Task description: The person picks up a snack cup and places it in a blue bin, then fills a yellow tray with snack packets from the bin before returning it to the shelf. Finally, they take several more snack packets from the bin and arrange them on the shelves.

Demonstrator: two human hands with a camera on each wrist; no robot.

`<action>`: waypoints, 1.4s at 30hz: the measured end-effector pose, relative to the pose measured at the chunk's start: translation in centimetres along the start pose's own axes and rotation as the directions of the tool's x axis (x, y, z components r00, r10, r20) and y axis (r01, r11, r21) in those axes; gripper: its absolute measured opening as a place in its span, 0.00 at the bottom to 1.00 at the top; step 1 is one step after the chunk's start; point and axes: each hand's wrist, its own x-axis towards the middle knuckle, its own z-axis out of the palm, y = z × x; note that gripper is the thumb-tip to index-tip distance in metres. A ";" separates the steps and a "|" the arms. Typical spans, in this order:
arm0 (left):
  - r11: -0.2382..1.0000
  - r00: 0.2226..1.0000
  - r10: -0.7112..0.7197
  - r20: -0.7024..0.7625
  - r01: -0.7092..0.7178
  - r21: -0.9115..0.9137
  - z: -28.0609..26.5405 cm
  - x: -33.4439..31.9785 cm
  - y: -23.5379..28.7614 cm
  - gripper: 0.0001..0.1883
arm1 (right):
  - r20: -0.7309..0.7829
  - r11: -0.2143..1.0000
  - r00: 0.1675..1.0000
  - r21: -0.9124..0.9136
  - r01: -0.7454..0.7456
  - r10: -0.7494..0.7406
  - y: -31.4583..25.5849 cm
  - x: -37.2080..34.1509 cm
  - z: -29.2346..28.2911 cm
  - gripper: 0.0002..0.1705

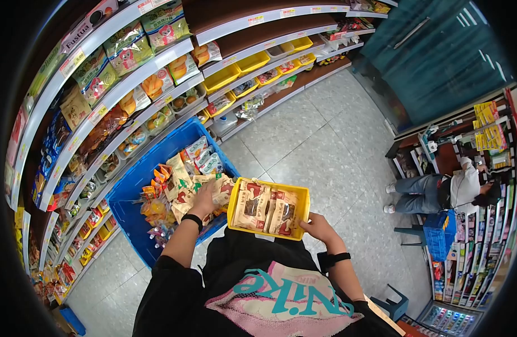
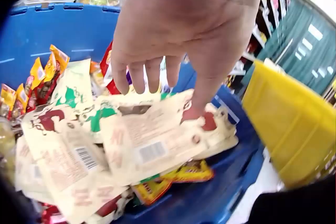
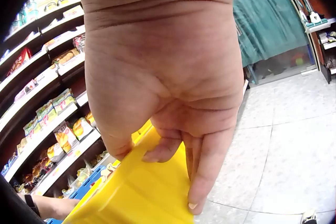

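Observation:
In the head view my left hand [image 1: 203, 200] reaches over beige snack packets [image 1: 180, 182] in a large blue crate [image 1: 126, 188]. The left wrist view shows its fingers fairly straight, tips at the upper edge of a beige packet [image 2: 152, 140], with the thumb on that packet's printed face. My right hand [image 1: 320, 227] grips a yellow bin [image 1: 270, 235] by its right end. Thumb on the rim and fingers along the outer wall show in the right wrist view. Inside the bin, beige packets with dark windows [image 1: 254, 209] lie in two rows.
Shelves [image 1: 157, 56] of packaged snacks run along the left and back, with yellow bins [image 1: 222, 78] on the lower levels. Orange packets [image 1: 160, 177] and white packets [image 1: 205, 154] share the crate. At the right, a person [image 1: 438, 191] stands by other shelves, near a blue basket [image 1: 440, 236].

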 end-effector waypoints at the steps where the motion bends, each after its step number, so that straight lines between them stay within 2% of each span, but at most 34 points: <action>1: 1.000 1.000 0.004 0.002 -0.004 -0.002 0.8 0.3 -0.1 0.53 | 0.000 1.000 1.000 -0.003 -0.007 0.007 0.0 0.0 0.0 0.24; 3: 0.990 0.987 -0.126 -0.098 0.131 0.049 1.6 0.6 0.0 0.53 | -0.002 1.000 1.000 -0.006 -0.015 0.015 0.0 -0.1 0.0 0.24; 4: 0.986 0.973 -0.118 -0.198 0.139 0.095 1.8 0.4 0.2 0.45 | 0.001 1.000 1.000 -0.016 -0.015 0.015 0.0 0.0 0.0 0.25; 5: 0.986 0.974 -0.116 -0.197 0.137 0.095 1.7 0.4 0.1 0.45 | 0.005 1.000 1.000 -0.026 -0.015 0.015 0.0 -0.1 0.0 0.25; 7: 0.988 0.992 -0.126 -0.023 0.127 0.092 0.6 0.3 0.2 0.35 | 0.004 1.000 1.000 -0.012 -0.018 0.018 -0.1 -0.2 0.0 0.25; 11: 0.998 0.998 -0.048 -0.033 0.049 0.035 -1.4 -0.1 -0.5 0.28 | 0.002 1.000 1.000 -0.004 -0.009 0.009 -0.7 -0.3 -0.2 0.25; 13: 0.988 0.963 -0.085 -0.256 0.049 -0.145 -3.1 -0.4 0.1 0.27 | 0.000 1.000 1.000 -0.004 -0.020 0.020 0.0 0.1 0.0 0.27; 14: 0.953 0.935 -0.174 -0.309 0.081 -0.291 -4.4 -1.1 1.3 0.23 | 0.000 1.000 1.000 -0.006 -0.029 0.029 0.4 0.3 0.1 0.28; 15: 0.954 0.935 -0.173 -0.310 0.081 -0.289 -5.3 -1.3 2.2 0.23 | 0.001 1.000 1.000 -0.004 -0.027 0.027 0.4 0.3 0.0 0.28; 17: 0.877 0.889 -0.191 -0.417 -0.036 -0.479 -6.6 -1.8 3.5 0.19 | -0.009 0.999 1.000 -0.043 -0.002 0.002 0.1 0.3 -0.1 0.26; 18: 0.855 0.892 -0.137 -0.431 -0.113 -0.506 -7.6 -2.4 5.3 0.16 | -0.007 0.999 1.000 -0.044 0.000 0.000 -0.1 0.3 -0.2 0.26; 19: 0.855 0.891 -0.138 -0.433 -0.113 -0.506 -8.4 -2.8 6.9 0.16 | -0.004 0.999 1.000 -0.050 -0.007 0.006 -0.3 0.3 -0.3 0.26; 20: 0.869 0.871 0.079 -0.486 -0.299 -0.394 -9.0 -3.2 8.4 0.15 | -0.001 0.998 1.000 -0.058 -0.012 0.012 -0.5 0.4 -0.4 0.26; 21: 0.836 0.808 0.293 -0.512 -0.476 -0.273 -9.4 -3.5 9.9 0.14 | -0.001 0.998 1.000 -0.060 -0.008 0.008 -0.5 0.5 -0.4 0.26; 23: 0.778 0.784 0.415 -0.461 -0.568 -0.266 -9.2 -4.0 12.7 0.15 | -0.005 0.998 1.000 -0.062 0.001 -0.001 -0.6 0.6 -0.5 0.26; 24: 0.779 0.784 0.415 -0.462 -0.569 -0.265 -8.5 -3.8 13.5 0.15 | -0.006 0.998 1.000 -0.063 0.002 -0.003 -0.6 0.6 -0.5 0.26; 26: 0.652 0.737 0.557 -0.383 -0.674 -0.347 -6.5 -3.3 14.3 0.21 | -0.006 1.000 1.000 -0.014 -0.015 0.015 -0.7 0.5 -0.5 0.28; 27: 0.651 0.736 0.558 -0.383 -0.675 -0.347 -5.8 -3.3 14.5 0.21 | -0.007 1.000 1.000 -0.013 -0.015 0.015 -0.6 0.5 -0.5 0.28; 29: 0.653 0.722 0.650 -0.238 -0.691 -0.311 -4.6 -3.4 14.7 0.24 | -0.013 0.999 1.000 -0.043 -0.020 0.020 -0.3 0.7 -0.4 0.27; 30: 0.661 0.735 0.649 -0.197 -0.673 -0.330 -3.9 -3.3 14.5 0.24 | -0.016 0.999 1.000 -0.041 -0.022 0.022 -0.5 0.5 -0.5 0.27; 39: 0.684 0.733 0.663 -0.155 -0.677 -0.272 -3.0 -2.9 14.4 0.22 | -0.001 1.000 1.000 -0.031 0.004 -0.004 -1.4 -0.2 -0.6 0.26; 42: 0.658 0.720 0.682 -0.126 -0.680 -0.323 -3.2 -2.8 14.7 0.22 | -0.015 1.000 1.000 -0.010 -0.001 0.001 -1.1 -0.1 -0.5 0.25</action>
